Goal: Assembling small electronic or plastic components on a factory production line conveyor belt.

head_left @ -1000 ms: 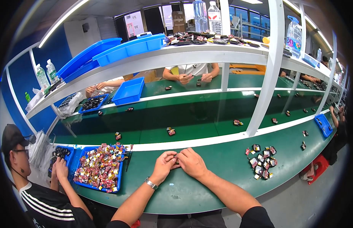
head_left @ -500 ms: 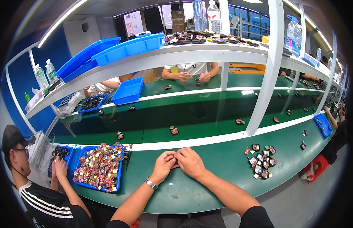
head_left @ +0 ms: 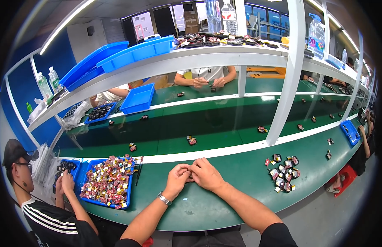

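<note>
My left hand [head_left: 178, 180], with a metal watch on the wrist, and my right hand [head_left: 207, 176] meet over the green bench [head_left: 236, 201]. Both are closed, fingertips pressed together around something small and dark, mostly hidden by the fingers. To the left, a blue tray [head_left: 130, 192] is heaped with small parts [head_left: 106, 181] in pink, white and yellow wrapping. Dark tweezers [head_left: 138, 171] lie beside the tray's right side. Right of my hands, a loose group of similar small dark parts [head_left: 287, 175] with pale labels lies on the bench.
A conveyor belt [head_left: 224, 133] carrying spaced parts runs beyond the white rail [head_left: 228, 153]. Overhead, a shelf [head_left: 191, 61] holds blue trays and bottles; its white post [head_left: 285, 90] stands right of my hands. A co-worker [head_left: 47, 210] sits at left; another blue tray [head_left: 350, 132] is far right.
Parts on the belt have shifted slightly to the right. My two hands stay together in nearly the same place, with small finger movements. At left, the co-worker's hands have moved a little.
</note>
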### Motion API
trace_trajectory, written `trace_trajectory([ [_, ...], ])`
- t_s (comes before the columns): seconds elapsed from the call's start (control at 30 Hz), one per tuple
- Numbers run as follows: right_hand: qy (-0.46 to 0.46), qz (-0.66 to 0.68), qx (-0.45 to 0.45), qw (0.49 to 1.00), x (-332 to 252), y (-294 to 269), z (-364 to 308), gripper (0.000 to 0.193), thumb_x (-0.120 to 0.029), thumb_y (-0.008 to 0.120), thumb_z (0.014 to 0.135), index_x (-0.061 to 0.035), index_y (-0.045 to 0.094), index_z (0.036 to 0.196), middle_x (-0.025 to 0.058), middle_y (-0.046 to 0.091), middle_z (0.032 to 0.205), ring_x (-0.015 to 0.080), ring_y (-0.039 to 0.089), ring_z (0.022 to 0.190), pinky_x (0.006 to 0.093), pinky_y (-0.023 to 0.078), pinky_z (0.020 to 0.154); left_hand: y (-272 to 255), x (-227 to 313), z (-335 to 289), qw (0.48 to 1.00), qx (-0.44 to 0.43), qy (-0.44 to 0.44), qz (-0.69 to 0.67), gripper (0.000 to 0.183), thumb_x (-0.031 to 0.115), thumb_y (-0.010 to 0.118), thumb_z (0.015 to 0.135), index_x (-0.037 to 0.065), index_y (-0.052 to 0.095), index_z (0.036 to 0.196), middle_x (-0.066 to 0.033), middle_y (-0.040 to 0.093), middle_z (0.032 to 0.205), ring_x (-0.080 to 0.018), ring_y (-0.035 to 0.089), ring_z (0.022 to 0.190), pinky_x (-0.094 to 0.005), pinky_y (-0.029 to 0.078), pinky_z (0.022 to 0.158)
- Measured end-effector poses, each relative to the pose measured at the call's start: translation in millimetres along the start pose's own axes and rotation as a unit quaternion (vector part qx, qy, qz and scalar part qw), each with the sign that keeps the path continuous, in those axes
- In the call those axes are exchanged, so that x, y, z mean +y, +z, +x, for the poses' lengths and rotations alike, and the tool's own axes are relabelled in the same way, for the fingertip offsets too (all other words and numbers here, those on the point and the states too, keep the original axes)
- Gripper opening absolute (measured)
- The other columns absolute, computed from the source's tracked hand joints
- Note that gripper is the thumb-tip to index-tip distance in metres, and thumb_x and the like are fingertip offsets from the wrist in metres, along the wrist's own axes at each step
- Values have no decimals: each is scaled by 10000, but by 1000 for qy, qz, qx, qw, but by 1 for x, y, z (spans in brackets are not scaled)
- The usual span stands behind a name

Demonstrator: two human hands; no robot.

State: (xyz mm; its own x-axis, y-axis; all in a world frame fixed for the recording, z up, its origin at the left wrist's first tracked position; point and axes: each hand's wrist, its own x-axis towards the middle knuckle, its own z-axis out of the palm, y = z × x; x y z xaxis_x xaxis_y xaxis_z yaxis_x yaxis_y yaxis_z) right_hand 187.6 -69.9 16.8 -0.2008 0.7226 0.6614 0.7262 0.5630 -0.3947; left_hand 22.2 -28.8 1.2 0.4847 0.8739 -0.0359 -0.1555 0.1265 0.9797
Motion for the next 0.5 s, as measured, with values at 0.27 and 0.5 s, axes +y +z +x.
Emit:
trace_trajectory([
  [0.27, 14, 5, 25, 1000, -7, -4, -1, 184, -30, 693, 761, -42, 630, 933, 74, 554, 957, 264, 561, 946, 368, 516, 772, -7, -4, 1, 998, -33, 20, -55, 224, -9, 513, 964, 10, 509, 1187, -102, 636, 1108, -166, 640, 995, -322, 563, 851],
  [0.5, 11, 7, 52, 999, -4, 3, -3, 160, -36, 708, 757, -39, 632, 898, 70, 568, 971, 260, 574, 956, 362, 522, 755, -7, -2, 2, 998, -24, 2, -50, 259, -38, 493, 958, 15, 490, 1212, -105, 628, 1120, -180, 635, 1012, -344, 559, 879],
])
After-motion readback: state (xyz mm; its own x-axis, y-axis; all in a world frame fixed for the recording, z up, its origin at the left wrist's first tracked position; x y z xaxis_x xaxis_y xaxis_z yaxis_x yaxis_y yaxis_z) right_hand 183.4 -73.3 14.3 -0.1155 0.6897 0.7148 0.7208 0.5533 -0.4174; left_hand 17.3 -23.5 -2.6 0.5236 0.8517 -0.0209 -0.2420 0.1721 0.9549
